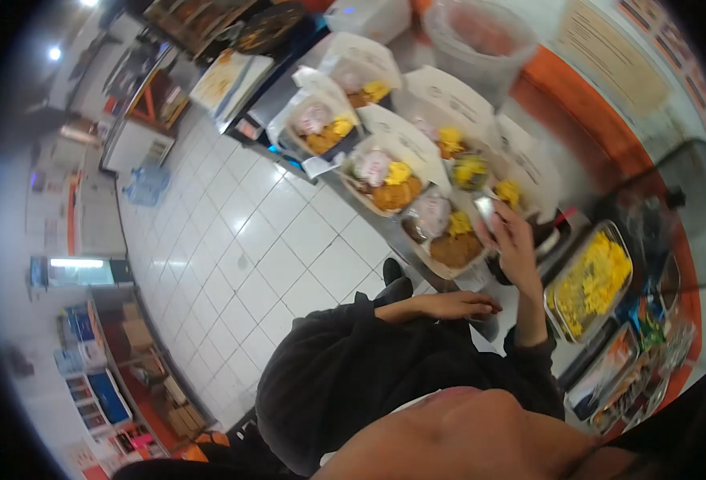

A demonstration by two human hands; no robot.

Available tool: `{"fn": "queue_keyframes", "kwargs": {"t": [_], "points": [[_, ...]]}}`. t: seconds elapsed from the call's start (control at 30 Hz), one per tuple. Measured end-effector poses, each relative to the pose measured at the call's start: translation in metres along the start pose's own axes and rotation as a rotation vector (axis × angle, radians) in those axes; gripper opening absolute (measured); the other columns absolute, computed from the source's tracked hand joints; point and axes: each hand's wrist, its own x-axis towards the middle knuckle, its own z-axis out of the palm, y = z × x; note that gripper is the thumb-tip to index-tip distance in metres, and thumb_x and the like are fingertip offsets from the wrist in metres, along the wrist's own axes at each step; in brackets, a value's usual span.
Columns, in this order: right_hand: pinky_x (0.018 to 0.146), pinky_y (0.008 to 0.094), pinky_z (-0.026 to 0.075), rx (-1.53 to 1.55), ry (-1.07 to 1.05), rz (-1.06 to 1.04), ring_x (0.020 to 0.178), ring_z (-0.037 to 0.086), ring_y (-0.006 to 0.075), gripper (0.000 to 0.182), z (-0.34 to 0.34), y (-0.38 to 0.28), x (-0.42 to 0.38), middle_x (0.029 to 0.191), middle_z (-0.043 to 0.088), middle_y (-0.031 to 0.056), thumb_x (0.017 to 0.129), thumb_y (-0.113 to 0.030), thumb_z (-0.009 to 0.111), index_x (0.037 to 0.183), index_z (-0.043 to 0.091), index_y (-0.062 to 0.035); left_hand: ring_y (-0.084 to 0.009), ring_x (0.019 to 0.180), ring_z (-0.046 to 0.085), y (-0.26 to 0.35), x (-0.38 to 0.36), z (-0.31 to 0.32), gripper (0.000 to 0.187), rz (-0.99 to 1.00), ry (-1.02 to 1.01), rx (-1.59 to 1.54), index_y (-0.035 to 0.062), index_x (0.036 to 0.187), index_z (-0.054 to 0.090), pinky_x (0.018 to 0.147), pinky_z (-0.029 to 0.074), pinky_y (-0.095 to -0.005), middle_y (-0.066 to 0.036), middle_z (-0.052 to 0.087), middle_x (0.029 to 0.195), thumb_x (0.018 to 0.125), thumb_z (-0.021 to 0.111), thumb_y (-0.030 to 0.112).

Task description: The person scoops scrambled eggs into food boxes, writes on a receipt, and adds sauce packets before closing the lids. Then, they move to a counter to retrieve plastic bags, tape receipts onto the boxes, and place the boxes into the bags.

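Observation:
My right hand (511, 238) is closed around the metal handle of a serving spoon (485, 210). The spoon's round bowl, with yellow food in it, is over the open meal boxes. My left hand (463, 305) lies nearer my body, fingers loosely stretched out, nothing visible in it. Just beyond it is a meal box (453, 252) with a browned, fried-looking piece, yellow food and a clear-wrapped pale portion. Another filled box (385, 180) stands to its left. To the right of my right hand is a metal tray (557, 308) of yellow shredded food.
More filled boxes (319, 128) stand farther along the counter. A clear plastic tub (481, 48) and a white container (367, 18) are at the back. Packets and wrapped items (649, 328) lie at the right. White floor tiles (241, 264) extend at the left.

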Motion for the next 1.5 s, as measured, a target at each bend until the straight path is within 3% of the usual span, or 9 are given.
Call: {"fn": "queue_keyframes", "kwargs": {"t": [0.23,0.3,0.5,0.67,0.83,1.07,1.23,1.37,1.5], "points": [[0.060,0.0250,0.043,-0.240,-0.313,-0.165,0.065,0.049,0.0100,0.023,0.184,0.060,0.189,0.081,0.054,0.0069,0.091,-0.006,0.045,0.110,0.052,0.0052,-0.0198,0.116,0.046,0.008,-0.112,-0.054,0.042,-0.006,0.360,0.045,0.0011,0.126,0.047,0.100,0.033,-0.0312,-0.011,0.052,0.122,0.098,0.036,0.030],[0.060,0.0308,0.047,-1.054,0.045,-0.726,0.074,0.057,0.0217,0.028,0.227,0.110,0.235,0.089,0.056,0.0143,0.086,-0.003,0.048,0.112,0.052,0.0067,-0.0210,0.120,0.041,-0.011,-0.135,-0.075,0.043,0.091,0.361,-0.168,0.0023,0.126,0.045,0.104,0.030,-0.0332,-0.011,0.046,0.128,0.098,0.035,0.034],[0.072,0.0344,0.048,-1.322,0.152,-0.699,0.082,0.055,0.0281,0.035,0.255,0.152,0.260,0.089,0.049,0.0147,0.081,0.000,0.051,0.114,0.049,0.0099,-0.0193,0.114,0.047,-0.006,-0.197,-0.107,0.044,0.139,0.598,-0.234,0.0045,0.124,0.047,0.100,0.034,-0.0327,-0.008,0.048,0.126,0.097,0.037,0.038],[0.074,0.0347,0.044,-0.612,-0.009,-0.469,0.083,0.054,0.0314,0.038,0.215,0.063,0.225,0.097,0.051,0.0166,0.084,0.004,0.045,0.121,0.049,0.0027,-0.0187,0.107,0.052,0.002,-0.185,-0.124,0.044,0.078,0.517,-0.189,0.0047,0.120,0.050,0.094,0.039,-0.0330,-0.008,0.052,0.121,0.097,0.037,0.040],[0.067,0.0237,0.040,-0.105,0.198,-0.371,0.075,0.047,0.0100,0.028,0.116,-0.017,0.123,0.083,0.054,0.0029,0.095,-0.011,0.043,0.117,0.054,0.0004,-0.0180,0.105,0.054,0.015,-0.131,-0.121,0.043,-0.017,0.240,-0.114,0.0021,0.113,0.055,0.092,0.040,-0.0325,-0.009,0.057,0.114,0.097,0.035,0.037],[0.066,0.0288,0.044,-0.532,1.069,-0.036,0.074,0.056,0.0183,0.026,-0.076,0.026,-0.096,0.086,0.059,0.0113,0.091,-0.009,0.044,0.111,0.057,0.0026,-0.0188,0.105,0.056,0.003,-0.018,-0.057,0.045,-0.163,-0.227,-0.168,0.0030,0.122,0.051,0.091,0.043,-0.0328,-0.010,0.058,0.115,0.096,0.040,0.038],[0.081,0.0434,0.042,-1.582,0.746,0.523,0.097,0.053,0.0397,0.030,-0.130,0.106,-0.184,0.108,0.053,0.0261,0.078,-0.003,0.049,0.105,0.057,0.0055,-0.0254,0.115,0.051,-0.041,0.068,0.005,0.048,-0.339,-0.263,-0.325,0.0033,0.132,0.038,0.099,0.039,-0.0360,-0.014,0.049,0.128,0.096,0.042,0.035],[0.091,0.0465,0.037,-1.477,0.705,0.588,0.106,0.049,0.0371,0.034,-0.153,0.041,-0.169,0.112,0.051,0.0239,0.080,-0.014,0.055,0.109,0.055,0.0024,-0.0287,0.115,0.052,-0.070,0.123,0.039,0.049,-0.320,-0.066,-0.426,0.0035,0.136,0.030,0.095,0.043,-0.0359,-0.015,0.047,0.129,0.097,0.041,0.031],[0.088,0.0459,0.039,-1.625,0.993,-0.257,0.103,0.048,0.0362,0.036,-0.238,-0.074,-0.106,0.113,0.049,0.0184,0.080,-0.014,0.060,0.114,0.054,-0.0077,-0.0303,0.106,0.058,-0.088,0.163,0.056,0.045,-0.273,0.070,-0.222,0.0004,0.132,0.032,0.089,0.047,-0.0357,-0.019,0.049,0.125,0.099,0.036,0.029]]}}
